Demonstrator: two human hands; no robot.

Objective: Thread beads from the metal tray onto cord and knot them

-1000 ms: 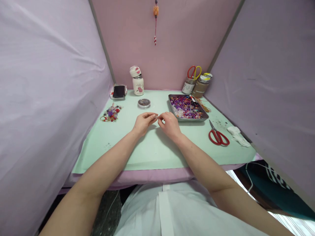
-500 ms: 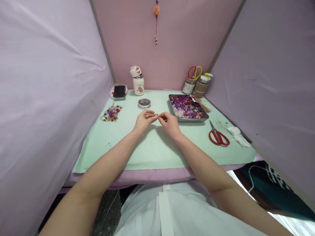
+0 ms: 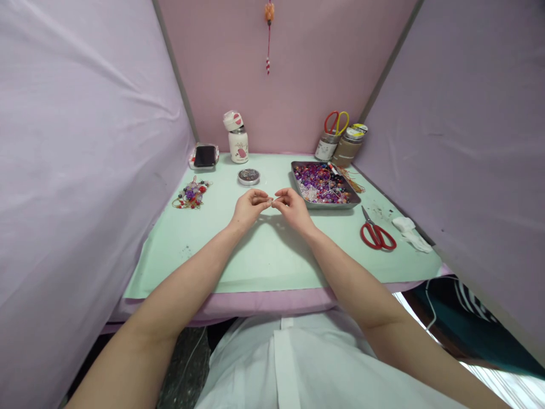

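Note:
Above the middle of the mint-green cloth (image 3: 255, 261), my left hand (image 3: 250, 208) and my right hand (image 3: 293, 208) meet at the fingertips. Thumb and fingers of my left hand pinch together on something too small to name. My right hand is also closed in a pinch, its fingertips against the same spot; what lies between them cannot be made out. Just right of my right hand is a dark metal tray (image 3: 332, 206) full of purple, clear, orange and dark beads (image 3: 317, 180). A round shallow tin (image 3: 248, 177) with small dark contents sits beyond my left hand.
Strung beads (image 3: 192, 194) lie in a tangle at left. Red-handled scissors (image 3: 378, 234) and white tissue (image 3: 411, 234) are on the right. Along the back stand a phone (image 3: 205, 156), a white bottle (image 3: 238, 145), a jar (image 3: 326, 146) holding scissors, and a brown jar (image 3: 348, 150).
The fingers of my right hand have straightened and lifted slightly, while its thumb stays near my left fingertips. My left hand is almost unmoved. The whole view has shifted a little.

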